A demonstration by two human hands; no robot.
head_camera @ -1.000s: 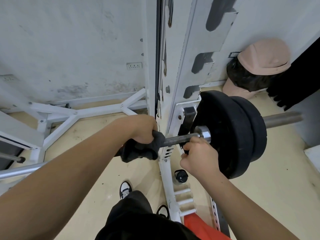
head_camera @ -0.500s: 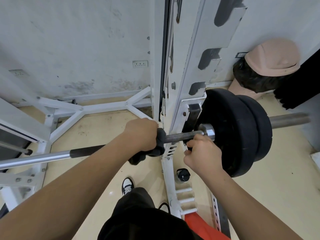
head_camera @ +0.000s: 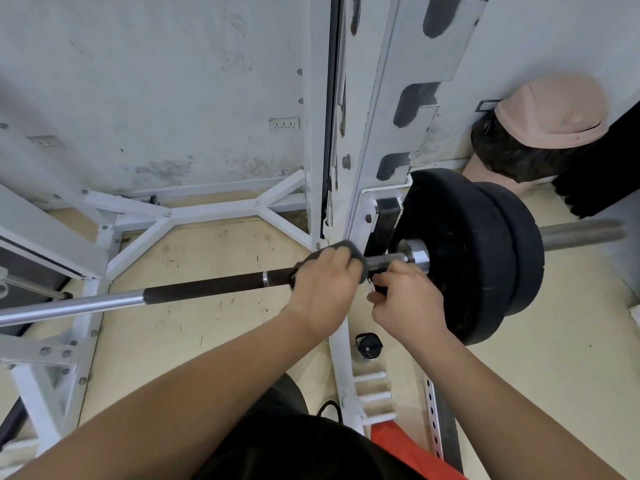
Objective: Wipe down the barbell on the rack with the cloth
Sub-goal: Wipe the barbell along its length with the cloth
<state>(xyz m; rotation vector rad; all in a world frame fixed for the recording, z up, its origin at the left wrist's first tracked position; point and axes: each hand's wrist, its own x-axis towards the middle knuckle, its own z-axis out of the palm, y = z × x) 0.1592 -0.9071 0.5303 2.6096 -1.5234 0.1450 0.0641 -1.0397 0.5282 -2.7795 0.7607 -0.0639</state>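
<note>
White power rack (head_camera: pixel 367 140) fills the middle of the view, w/ the barbell (head_camera: pixel 207 287) lying across it at about waist level, running from lower left up to the right, where it sits in the rack's hook just inside two black weight plates (head_camera: pixel 464 258); bare sleeve end (head_camera: pixel 581 233) sticks out past the plates. Floor (head_camera: pixel 207 327) below is pale, scuffed; a small black bottle cap (head_camera: pixel 369 345) sits by the rack foot. Left hand (head_camera: pixel 322 289) is clamped round the shaft w/ the dark cloth (head_camera: pixel 349 249) wrapped under the palm, right by the upright, approx at the inner end of the dark knurled section. Right hand (head_camera: pixel 405 299) is closed on the shaft just beside it, touching or nearly touching the left, between cloth and chrome collar (head_camera: pixel 415 254) – looks like it's steadying the bar, tho fingers are partly hidden. Progress, as a judgement: wipe is mid-way at best. Cloth is at the far right end of the grip area, so this stretch next to the collar is being covered now. Can't tell from surface look whether the long knurl and the chrome part to the left are clean. Sleeve beyond the plates and the other end of the bar (out of view) prob. still to do.
</note>
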